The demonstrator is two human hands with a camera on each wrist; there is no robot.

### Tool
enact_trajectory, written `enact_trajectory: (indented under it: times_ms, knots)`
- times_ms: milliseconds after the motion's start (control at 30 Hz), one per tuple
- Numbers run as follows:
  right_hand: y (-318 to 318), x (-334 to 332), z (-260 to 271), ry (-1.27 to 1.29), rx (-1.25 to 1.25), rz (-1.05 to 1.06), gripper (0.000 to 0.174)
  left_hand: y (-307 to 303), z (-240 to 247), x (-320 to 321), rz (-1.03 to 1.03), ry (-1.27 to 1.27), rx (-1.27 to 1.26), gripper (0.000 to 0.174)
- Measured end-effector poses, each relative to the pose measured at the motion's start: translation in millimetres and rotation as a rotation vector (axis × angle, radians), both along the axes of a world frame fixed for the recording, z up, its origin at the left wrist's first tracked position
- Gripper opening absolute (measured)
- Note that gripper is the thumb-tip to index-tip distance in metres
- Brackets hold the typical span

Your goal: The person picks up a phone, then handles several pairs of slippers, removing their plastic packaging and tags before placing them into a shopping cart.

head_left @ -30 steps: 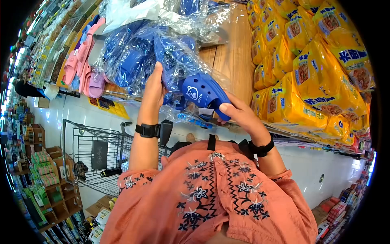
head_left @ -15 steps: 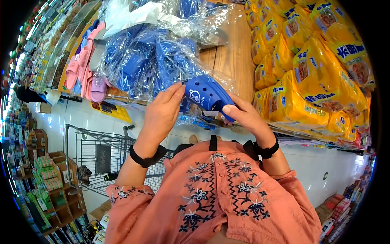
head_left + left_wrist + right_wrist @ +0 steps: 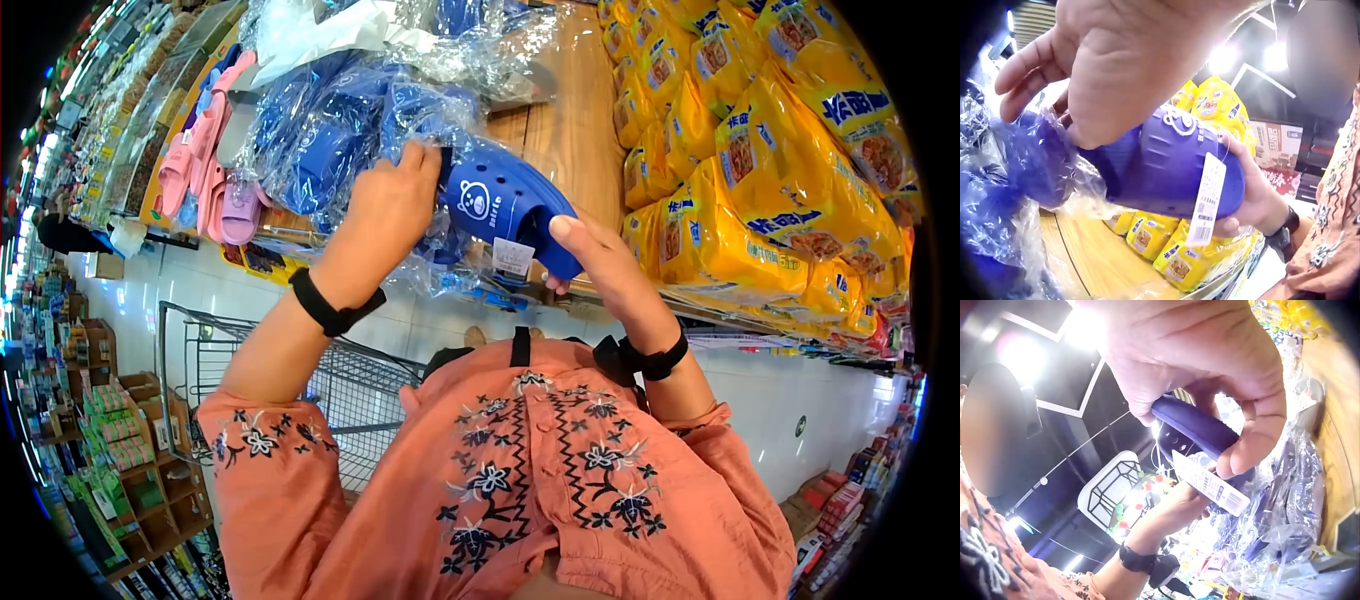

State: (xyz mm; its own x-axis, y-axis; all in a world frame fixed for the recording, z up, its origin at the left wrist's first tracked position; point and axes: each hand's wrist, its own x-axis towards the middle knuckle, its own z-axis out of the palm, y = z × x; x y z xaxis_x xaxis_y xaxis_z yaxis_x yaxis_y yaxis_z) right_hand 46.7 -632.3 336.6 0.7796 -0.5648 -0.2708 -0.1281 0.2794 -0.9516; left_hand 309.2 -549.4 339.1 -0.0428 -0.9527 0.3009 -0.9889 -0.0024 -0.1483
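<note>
A blue clog (image 3: 490,200) with round holes and a white bear print lies between the two hands. The right hand (image 3: 612,270) pinches its heel end, thumb on top; in the right wrist view the right hand (image 3: 1210,375) grips the rim. At the toe end the left hand (image 3: 395,205) has its fingers bent over the clog and clear plastic wrap; its exact hold is partly hidden. A white tag (image 3: 1208,200) hangs from the clog in the left wrist view. Blue clogs in clear bags (image 3: 325,160) are heaped beside the left hand.
Yellow packets (image 3: 755,215) are stacked on the right of the wooden table (image 3: 580,110). Pink slippers (image 3: 178,175) and a lilac slipper (image 3: 240,212) lie at the left. A wire shopping cart (image 3: 365,400) stands below on the left, near shelves of goods (image 3: 130,430).
The left hand has moved from the wrapped clogs to the toe end of the held clog. The clog has shifted slightly, and its tag shows more.
</note>
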Motion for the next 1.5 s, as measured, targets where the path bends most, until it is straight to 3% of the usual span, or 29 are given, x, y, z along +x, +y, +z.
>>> enact_trajectory:
  times_ms: [167,367,567,667,867,1167,1267,1500]
  knots:
    - [2,2,8,0.048,-0.062,-0.021,0.063,-5,-2,5,-0.060,-0.090,0.016,0.035]
    - [6,4,4,0.042,-0.089,-0.009,0.063,-8,-20,16,-0.088,-0.245,0.129,0.018]
    - [5,6,7,0.052,-0.078,-0.033,0.064,-7,-7,11,-0.057,-0.155,0.127,0.019]
    - [2,3,2,0.048,-0.036,-0.039,0.064,-4,0,8,-0.053,-0.113,0.129,0.029]
    - [-4,6,11,0.025,0.011,-0.067,0.060,2,8,14,-0.067,-0.281,0.041,0.048]
    - [-6,6,28,0.037,-0.087,-0.080,0.063,-1,25,25,-0.111,-0.218,0.035,0.056]
    - [2,-1,38,0.164,-0.110,-0.102,0.062,-2,22,26,-0.128,-0.243,0.074,0.054]
    - [10,-18,44,0.167,-0.192,-0.141,0.062,-8,13,21,-0.143,-0.370,0.116,0.045]
